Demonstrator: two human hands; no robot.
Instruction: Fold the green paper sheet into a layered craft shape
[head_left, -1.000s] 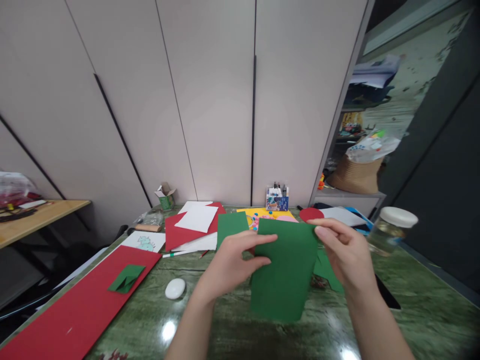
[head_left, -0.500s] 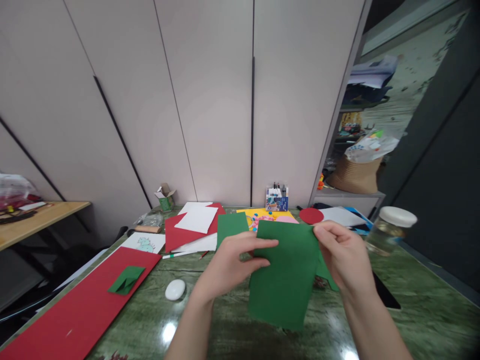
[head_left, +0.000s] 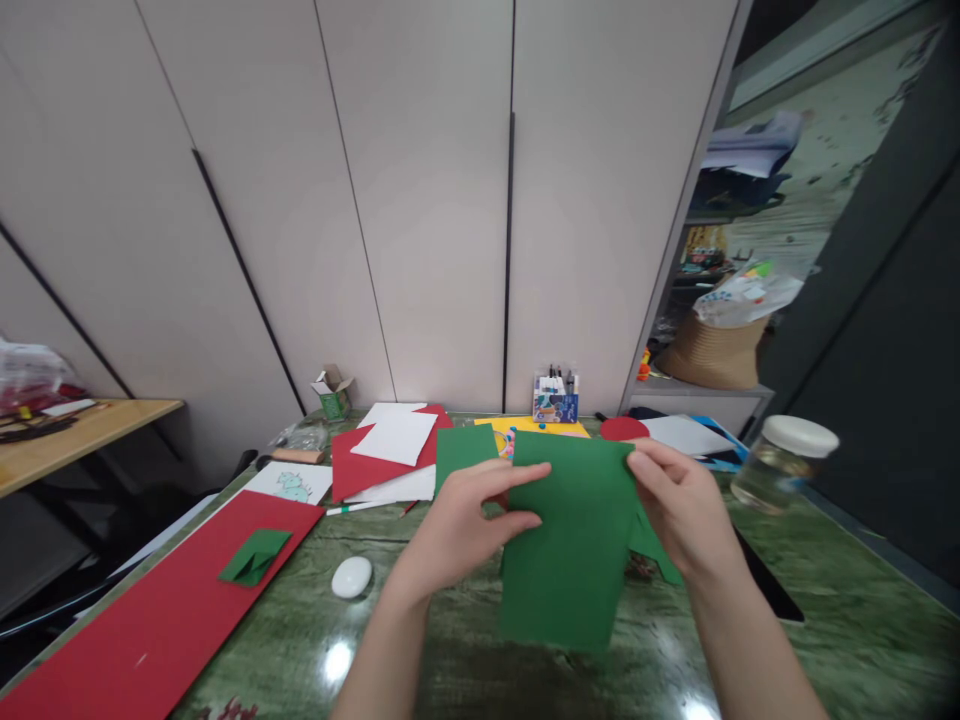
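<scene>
Green tabletop (head_left: 300, 640), green sheet (head_left: 566, 550) raised, right hand (head_left: 682, 500) pinching its corner.

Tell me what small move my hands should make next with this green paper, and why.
I'd probably pinch the left edge of the green sheet with the left hand: its thumb and index fingertips are apart, while the right hand pinches the upper right corner.

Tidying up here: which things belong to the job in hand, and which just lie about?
Likely in the job:
rectangular green paper sheet, held up
folded green paper piece

Likely lying about:
smooth white oval object
clear jar with white lid
</scene>
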